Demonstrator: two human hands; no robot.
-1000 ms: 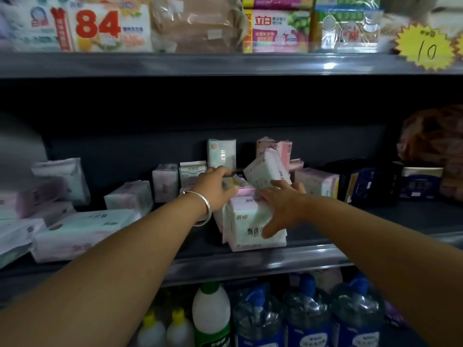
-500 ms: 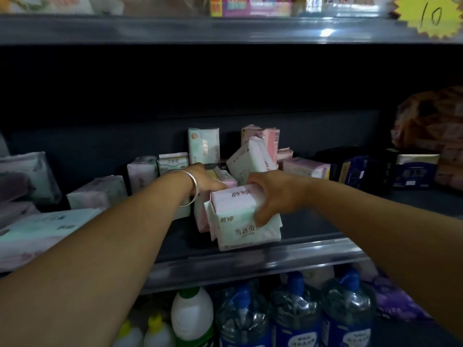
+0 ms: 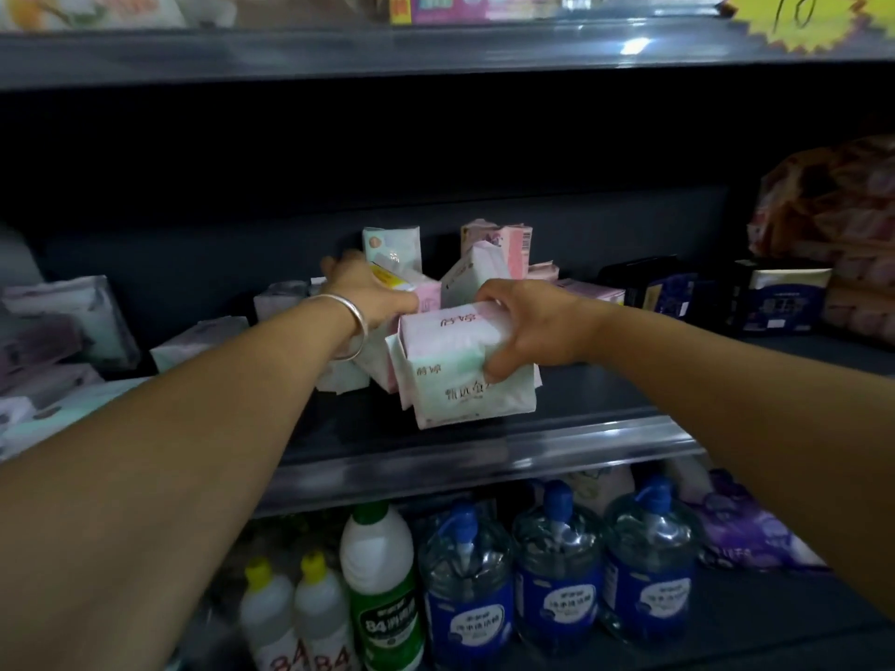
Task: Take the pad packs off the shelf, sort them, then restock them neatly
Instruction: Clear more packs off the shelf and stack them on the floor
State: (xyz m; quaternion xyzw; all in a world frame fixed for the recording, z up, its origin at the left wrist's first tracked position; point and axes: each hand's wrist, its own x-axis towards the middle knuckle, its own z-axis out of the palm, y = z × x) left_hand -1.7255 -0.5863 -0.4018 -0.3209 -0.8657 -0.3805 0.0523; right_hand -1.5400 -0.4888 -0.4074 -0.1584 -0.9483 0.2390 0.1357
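Note:
Both arms reach onto the dark middle shelf (image 3: pixel 484 447). My right hand (image 3: pixel 528 326) grips a large pink and pale-green pad pack (image 3: pixel 460 375) from the top, thumb on its front face; the pack is tilted near the shelf's front edge. My left hand (image 3: pixel 368 288), with a silver bangle on the wrist, holds a pink pack with a yellow end (image 3: pixel 407 288) just behind and left of it. More packs stand behind: a teal one (image 3: pixel 392 244), a pink one (image 3: pixel 503 244), a white one (image 3: pixel 470 278) leaning.
Several pale pad packs (image 3: pixel 72 341) lie heaped at the shelf's left. Dark blue boxes (image 3: pixel 755 297) stand at the right, a printed bag (image 3: pixel 833 220) beyond them. Below are bleach bottles (image 3: pixel 382 588) and blue-labelled water jugs (image 3: pixel 557 564). An upper shelf carries a yellow price star (image 3: pixel 804 21).
My right hand has closed over the top of the big pack and tipped it forward. My left hand has taken hold of the pink pack and lifted it. The view has dropped slightly.

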